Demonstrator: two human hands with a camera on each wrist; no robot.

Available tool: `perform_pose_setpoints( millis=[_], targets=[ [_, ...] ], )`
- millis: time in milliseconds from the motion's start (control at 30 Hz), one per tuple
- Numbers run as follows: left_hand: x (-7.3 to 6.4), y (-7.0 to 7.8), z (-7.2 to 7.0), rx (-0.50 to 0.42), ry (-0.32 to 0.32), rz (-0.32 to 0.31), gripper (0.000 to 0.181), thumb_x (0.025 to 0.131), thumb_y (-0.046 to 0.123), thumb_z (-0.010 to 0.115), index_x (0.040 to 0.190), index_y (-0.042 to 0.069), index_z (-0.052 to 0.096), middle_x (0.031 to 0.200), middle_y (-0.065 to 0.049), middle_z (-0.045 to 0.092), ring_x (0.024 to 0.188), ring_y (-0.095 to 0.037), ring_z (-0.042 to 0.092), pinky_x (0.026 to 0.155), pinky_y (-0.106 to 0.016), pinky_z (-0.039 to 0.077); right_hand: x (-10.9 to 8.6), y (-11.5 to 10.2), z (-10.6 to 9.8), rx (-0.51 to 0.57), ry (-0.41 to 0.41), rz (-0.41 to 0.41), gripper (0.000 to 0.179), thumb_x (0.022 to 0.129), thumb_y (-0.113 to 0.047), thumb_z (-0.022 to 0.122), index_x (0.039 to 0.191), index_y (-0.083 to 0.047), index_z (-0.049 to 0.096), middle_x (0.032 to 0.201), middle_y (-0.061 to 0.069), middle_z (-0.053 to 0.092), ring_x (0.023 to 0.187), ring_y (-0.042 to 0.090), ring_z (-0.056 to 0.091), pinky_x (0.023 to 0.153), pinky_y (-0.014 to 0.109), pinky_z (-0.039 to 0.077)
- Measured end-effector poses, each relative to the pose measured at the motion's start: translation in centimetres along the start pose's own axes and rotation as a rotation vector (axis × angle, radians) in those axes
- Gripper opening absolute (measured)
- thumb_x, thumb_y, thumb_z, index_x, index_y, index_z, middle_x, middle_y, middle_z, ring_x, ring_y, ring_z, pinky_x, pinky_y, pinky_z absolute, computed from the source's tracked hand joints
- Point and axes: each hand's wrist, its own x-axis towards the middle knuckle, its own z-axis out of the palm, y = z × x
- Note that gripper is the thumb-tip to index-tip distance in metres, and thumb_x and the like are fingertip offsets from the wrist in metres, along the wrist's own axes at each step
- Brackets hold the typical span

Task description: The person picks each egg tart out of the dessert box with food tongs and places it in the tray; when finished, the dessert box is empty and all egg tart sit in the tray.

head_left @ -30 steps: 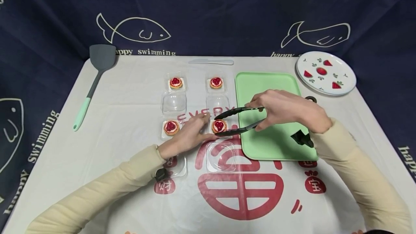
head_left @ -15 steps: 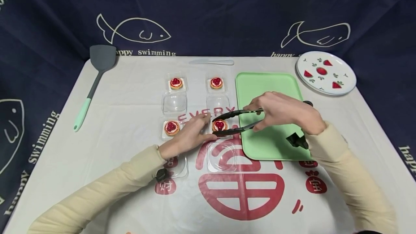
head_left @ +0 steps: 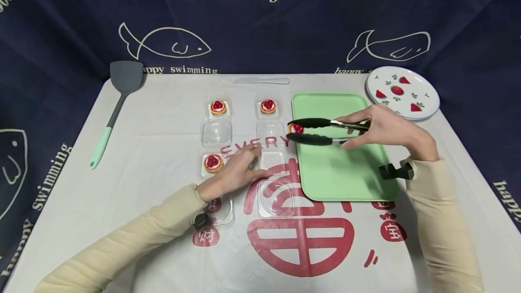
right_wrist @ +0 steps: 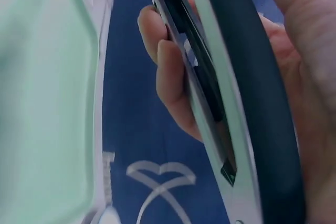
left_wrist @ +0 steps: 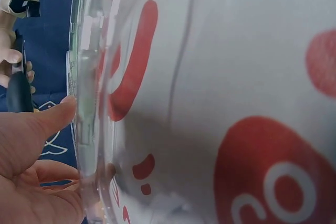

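My right hand (head_left: 384,130) grips black-tipped metal tongs (head_left: 315,123), their handles close up in the right wrist view. Between the tongs' tips is a small tart (head_left: 296,129) with red topping, over the left edge of a green tray (head_left: 338,180). My left hand (head_left: 236,171) holds the left side of a clear plastic box (head_left: 273,162), thumb at the near side and fingers at the far side. Its lid (head_left: 276,198) lies open toward me, and the box has no tart in it. In the left wrist view the thumb (left_wrist: 60,114) meets the clear plastic edge.
Three more tarts sit in open clear boxes: one back left (head_left: 218,107), one back right (head_left: 268,106), one front left (head_left: 213,163). A spatula (head_left: 118,105) lies far left, a pale knife (head_left: 262,80) at the back, patterned plates (head_left: 425,96) back right.
The tongs have closed on the tart and carried it out of the front right box, up and right to the tray's edge. My left hand stays at the box. The head view shifts slightly.
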Motion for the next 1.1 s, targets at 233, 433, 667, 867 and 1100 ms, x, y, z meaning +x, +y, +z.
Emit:
perform_pose_setpoints(
  millis=[233,433,667,867,1100],
  targets=[
    [-0.1,0.1,0.0,0.002,0.004,0.005,0.07,0.084,0.022,0.077,0.135,-0.014,0.047,0.125,-0.029,0.058,0.105,-0.032,0.061,0.093,-0.042,0.052,-0.3,4.5,-0.9,-0.022,0.101,0.135,0.059,0.068,-0.023,0.09,0.12,-0.004,0.07,0.067,0.001,0.058,0.044,0.004,0.023,0.042,0.028,0.026],
    [-0.1,-0.1,-0.1,0.011,0.002,0.008,0.073,0.084,0.023,0.077,0.137,-0.015,0.044,0.13,-0.031,0.055,0.113,-0.035,0.059,0.099,-0.043,0.049,-0.1,6.1,-0.7,-0.043,0.12,0.155,0.06,0.069,-0.023,0.089,0.119,0.001,0.069,0.053,-0.004,0.04,0.042,0.004,0.021,0.041,0.027,0.027],
    [-0.1,0.2,0.1,-0.014,0.009,0.015,0.068,0.084,0.021,0.077,0.134,-0.015,0.047,0.126,-0.029,0.058,0.111,-0.034,0.059,0.098,-0.043,0.049,0.4,6.2,0.0,-0.079,0.12,0.187,0.062,0.069,-0.029,0.089,0.122,-0.003,0.068,0.051,-0.008,0.028,0.042,0.005,0.02,0.04,0.027,0.028],
    [-0.1,0.2,0.1,-0.021,0.008,0.019,0.068,0.083,0.02,0.078,0.133,-0.014,0.049,0.112,-0.024,0.064,0.095,-0.029,0.061,0.087,-0.039,0.053,0.7,6.3,0.6,-0.107,0.125,0.172,0.062,0.07,-0.029,0.088,0.122,-0.002,0.068,0.052,-0.008,0.027,0.044,0.005,0.021,0.043,0.027,0.03],
    [0.1,0.1,0.1,-0.009,0.015,0.002,0.055,0.081,0.02,0.08,0.123,-0.009,0.058,0.104,-0.018,0.065,0.088,-0.024,0.06,0.081,-0.036,0.053,0.9,6.3,1.0,-0.107,0.129,0.178,0.069,0.068,-0.033,0.089,0.126,-0.003,0.065,0.051,-0.009,0.026,0.044,0.005,0.02,0.041,0.026,0.029]
  ],
)
